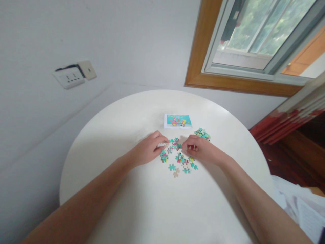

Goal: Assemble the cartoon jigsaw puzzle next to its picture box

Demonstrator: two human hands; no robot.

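Puzzle pieces [180, 158] on the round white bench [157, 210], mostly between left hand [149, 147] and right hand [200, 149].
Both half-curled, thumb and fingers close; too blurred, can't tell if either has a piece. Papers [303, 206] at right cut off by frame edge. Bench by a pale wall [127, 44], wood-framed window [255, 40] up right. Pieces small, mostly teal with pink and yellow, loose clumps; picture card [178, 121] just beyond.
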